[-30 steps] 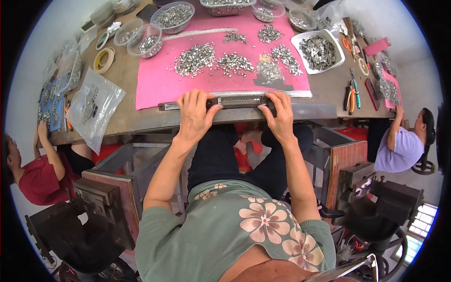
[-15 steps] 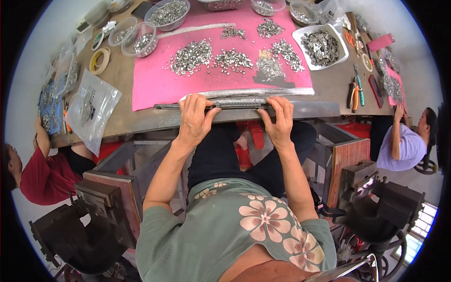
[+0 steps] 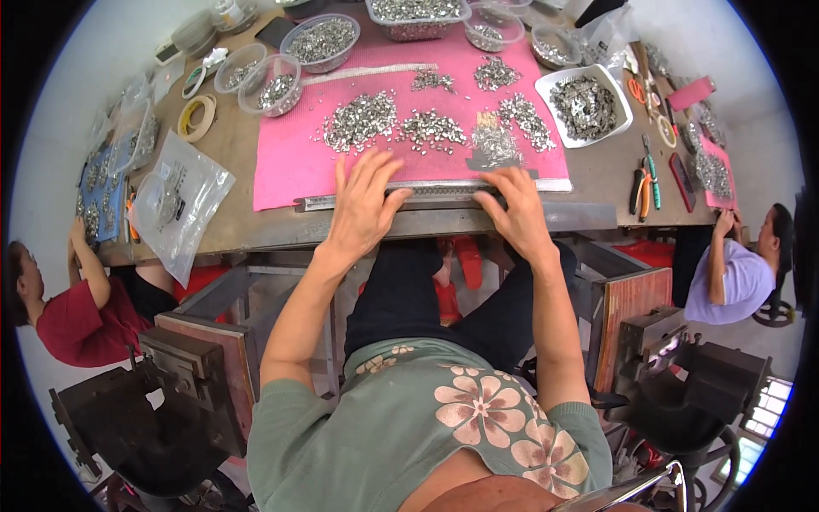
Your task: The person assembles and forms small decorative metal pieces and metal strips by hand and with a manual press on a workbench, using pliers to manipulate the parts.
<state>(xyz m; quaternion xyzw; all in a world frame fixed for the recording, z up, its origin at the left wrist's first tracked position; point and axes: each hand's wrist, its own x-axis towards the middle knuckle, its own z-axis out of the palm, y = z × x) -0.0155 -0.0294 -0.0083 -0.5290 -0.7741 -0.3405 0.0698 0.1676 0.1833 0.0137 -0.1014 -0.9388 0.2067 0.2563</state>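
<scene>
At the far left edge, a person in a red top [image 3: 64, 320] is seen seated beside the worktop [image 3: 230, 218]. Near that end, a blue tray [image 3: 101, 200] and a clear plastic bag [image 3: 175, 205] are laid, with a roll of tape [image 3: 195, 117] behind them. Clear bowls of small metal parts [image 3: 271, 88] are set at the back left.

A pink mat [image 3: 290, 158] is spread across the middle of the worktop, and heaps of small silvery metal pieces [image 3: 360, 121] are scattered over it. Along the mat's near edge, a long narrow metal strip [image 3: 439, 194] is laid crosswise, close to the worktop's front edge.

The left hand [image 3: 365, 205] is pressed flat on the left part of the strip, fingers spread and stretched onto the mat; its grip is open, nothing is clasped. The right hand [image 3: 516, 209] is rested on the right part of the strip, fingers curled over it; whether the strip is actually clasped cannot be told.

Further right, a white square tray [image 3: 589, 107] filled with metal pieces is placed beside the mat. Pliers with coloured handles [image 3: 646, 183] are laid near the worktop's right end. At the far right, a person in a lilac top [image 3: 738, 277] is seated, with one hand raised to the worktop.
</scene>
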